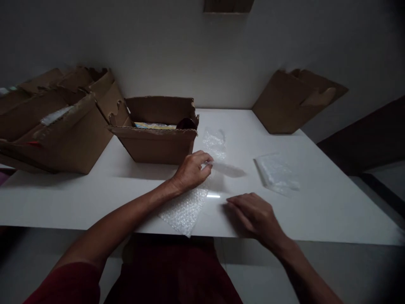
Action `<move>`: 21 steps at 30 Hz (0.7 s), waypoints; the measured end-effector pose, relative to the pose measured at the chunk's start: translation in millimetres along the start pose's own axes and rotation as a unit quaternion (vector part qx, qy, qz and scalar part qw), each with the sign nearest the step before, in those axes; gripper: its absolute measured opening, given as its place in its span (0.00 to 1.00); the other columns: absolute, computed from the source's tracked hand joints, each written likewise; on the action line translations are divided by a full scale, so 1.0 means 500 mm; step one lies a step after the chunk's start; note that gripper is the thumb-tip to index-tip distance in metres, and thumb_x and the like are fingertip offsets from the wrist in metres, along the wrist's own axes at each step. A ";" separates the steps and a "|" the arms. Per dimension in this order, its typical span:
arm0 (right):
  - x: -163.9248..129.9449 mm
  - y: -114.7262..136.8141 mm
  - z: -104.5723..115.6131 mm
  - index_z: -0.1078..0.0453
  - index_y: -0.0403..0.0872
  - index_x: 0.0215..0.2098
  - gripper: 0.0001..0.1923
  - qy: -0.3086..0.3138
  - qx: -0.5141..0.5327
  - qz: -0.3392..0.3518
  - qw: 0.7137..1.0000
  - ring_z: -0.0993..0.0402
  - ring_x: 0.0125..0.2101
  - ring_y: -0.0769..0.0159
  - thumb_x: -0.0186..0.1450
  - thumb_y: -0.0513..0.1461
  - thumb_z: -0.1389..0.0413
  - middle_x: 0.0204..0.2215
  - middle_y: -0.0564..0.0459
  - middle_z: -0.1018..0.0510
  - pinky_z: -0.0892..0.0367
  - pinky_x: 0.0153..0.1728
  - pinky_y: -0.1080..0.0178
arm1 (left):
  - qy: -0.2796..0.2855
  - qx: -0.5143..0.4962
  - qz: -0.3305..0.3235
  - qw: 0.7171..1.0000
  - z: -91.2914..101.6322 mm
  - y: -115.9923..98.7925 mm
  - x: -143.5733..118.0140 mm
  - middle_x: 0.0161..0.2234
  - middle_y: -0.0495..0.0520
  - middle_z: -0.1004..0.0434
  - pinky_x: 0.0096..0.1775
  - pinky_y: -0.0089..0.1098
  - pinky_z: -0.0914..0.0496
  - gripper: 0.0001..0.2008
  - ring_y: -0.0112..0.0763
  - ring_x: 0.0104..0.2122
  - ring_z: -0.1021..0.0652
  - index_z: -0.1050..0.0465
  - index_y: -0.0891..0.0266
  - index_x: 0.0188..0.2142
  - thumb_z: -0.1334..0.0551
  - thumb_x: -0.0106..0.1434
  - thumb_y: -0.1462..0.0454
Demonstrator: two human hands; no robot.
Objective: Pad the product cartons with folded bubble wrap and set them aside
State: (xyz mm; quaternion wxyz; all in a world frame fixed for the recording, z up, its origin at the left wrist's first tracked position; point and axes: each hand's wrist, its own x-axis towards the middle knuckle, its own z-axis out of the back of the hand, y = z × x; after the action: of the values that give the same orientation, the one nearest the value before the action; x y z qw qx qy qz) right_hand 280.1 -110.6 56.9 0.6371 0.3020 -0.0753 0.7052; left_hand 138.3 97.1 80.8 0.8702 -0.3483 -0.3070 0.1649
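Observation:
My left hand (193,169) is closed in a pinch above the white table, to the right of an open cardboard box (155,145). A thin translucent strip (228,169), blurred, stretches rightward from its fingertips. Under my left wrist, a sheet of bubble wrap (186,211) lies flat, with a corner over the table's front edge. My right hand (255,213) is low over the table on the right, fingers pressed together and pointing left. Whether it holds anything small is hidden. Farther back lies another clear bubble wrap piece (215,142).
A bubble-wrapped packet (276,173) lies on the white table (325,202) at right. Behind it stands a tilted cardboard box (294,103). More open cardboard boxes (82,139) crowd the left side. Papers or packets (155,126) show inside the middle box. A wall borders the back.

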 end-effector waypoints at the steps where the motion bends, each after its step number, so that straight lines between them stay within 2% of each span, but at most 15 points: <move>1: -0.015 0.022 -0.012 0.26 0.46 0.40 0.07 0.008 0.014 0.014 1.000 0.23 0.29 0.65 0.70 0.34 0.47 0.31 0.50 0.17 0.31 0.32 0.61 | 0.001 -0.004 0.000 1.000 0.001 -0.003 0.002 0.34 0.52 0.23 0.33 0.27 0.29 0.06 0.29 0.33 0.24 0.26 0.63 0.33 0.41 0.61 0.72; 5: -0.013 0.054 -0.039 0.25 0.47 0.43 0.10 0.035 0.039 0.012 0.999 0.24 0.34 0.64 0.71 0.33 0.49 0.35 0.48 0.18 0.30 0.35 0.60 | 0.013 -0.019 -0.016 1.000 0.003 -0.013 0.007 0.32 0.51 0.23 0.34 0.28 0.29 0.06 0.28 0.33 0.24 0.26 0.64 0.32 0.41 0.60 0.72; 8: 0.020 0.053 -0.046 0.25 0.46 0.45 0.12 0.107 0.029 0.039 0.993 0.26 0.37 0.62 0.71 0.34 0.50 0.40 0.46 0.19 0.32 0.37 0.59 | 0.017 -0.027 0.002 0.999 0.002 -0.020 0.008 0.32 0.50 0.22 0.35 0.28 0.30 0.05 0.28 0.32 0.24 0.26 0.64 0.31 0.41 0.60 0.71; 11: 0.055 0.073 -0.061 0.28 0.46 0.52 0.13 0.181 0.031 0.068 0.981 0.28 0.47 0.56 0.71 0.39 0.47 0.50 0.43 0.23 0.34 0.45 0.54 | 0.016 -0.030 0.028 0.999 0.002 -0.020 0.006 0.31 0.49 0.22 0.34 0.27 0.31 0.05 0.27 0.31 0.25 0.26 0.64 0.31 0.40 0.60 0.71; 13: 0.070 0.100 -0.077 0.32 0.44 0.57 0.25 0.221 0.034 0.086 0.971 0.34 0.54 0.48 0.67 0.49 0.42 0.55 0.39 0.27 0.37 0.50 0.49 | 0.015 -0.031 0.037 0.999 0.003 -0.017 0.004 0.30 0.49 0.22 0.34 0.27 0.32 0.05 0.26 0.30 0.25 0.26 0.64 0.31 0.41 0.60 0.70; 15: 0.074 0.130 -0.096 0.35 0.42 0.60 0.37 0.239 0.031 0.102 0.965 0.37 0.56 0.44 0.62 0.56 0.39 0.57 0.35 0.30 0.39 0.52 0.46 | 0.012 -0.033 0.046 0.998 0.005 -0.011 -0.001 0.28 0.48 0.23 0.33 0.26 0.33 0.05 0.26 0.29 0.26 0.26 0.64 0.30 0.41 0.59 0.70; 16: 0.072 0.144 -0.106 0.35 0.42 0.59 0.37 0.239 0.030 0.109 0.964 0.37 0.56 0.44 0.61 0.55 0.38 0.56 0.35 0.30 0.39 0.51 0.46 | 0.011 -0.034 0.049 0.998 0.006 -0.008 -0.004 0.27 0.47 0.23 0.32 0.26 0.33 0.05 0.26 0.29 0.26 0.26 0.64 0.30 0.41 0.59 0.70; 17: 0.067 0.154 -0.114 0.33 0.42 0.57 0.32 0.232 0.029 0.112 0.966 0.35 0.54 0.46 0.62 0.52 0.38 0.55 0.36 0.28 0.38 0.50 0.47 | 0.010 -0.035 0.052 0.998 0.008 -0.004 -0.007 0.27 0.47 0.24 0.32 0.26 0.34 0.05 0.26 0.28 0.26 0.26 0.64 0.30 0.41 0.59 0.69; 20: 0.038 0.172 -0.120 0.28 0.45 0.43 0.08 0.171 0.039 0.100 0.979 0.28 0.42 0.56 0.66 0.37 0.44 0.45 0.44 0.22 0.36 0.41 0.54 | 0.007 -0.040 0.058 0.997 0.015 0.009 -0.018 0.26 0.47 0.24 0.31 0.25 0.34 0.05 0.26 0.28 0.26 0.26 0.63 0.29 0.41 0.59 0.68; 21: 0.023 0.173 -0.113 0.28 0.45 0.40 0.06 0.146 0.053 0.096 0.983 0.27 0.38 0.59 0.67 0.33 0.47 0.41 0.46 0.20 0.35 0.38 0.55 | 0.006 -0.043 0.061 0.997 0.018 0.014 -0.022 0.25 0.47 0.25 0.30 0.25 0.34 0.05 0.26 0.27 0.26 0.27 0.63 0.29 0.41 0.59 0.67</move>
State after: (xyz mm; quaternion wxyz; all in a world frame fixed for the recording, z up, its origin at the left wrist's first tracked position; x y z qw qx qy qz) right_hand 179.6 -88.3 41.2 0.5534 0.2208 0.0273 0.8027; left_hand 123.3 101.1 76.3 0.8444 -0.4045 -0.2870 0.2025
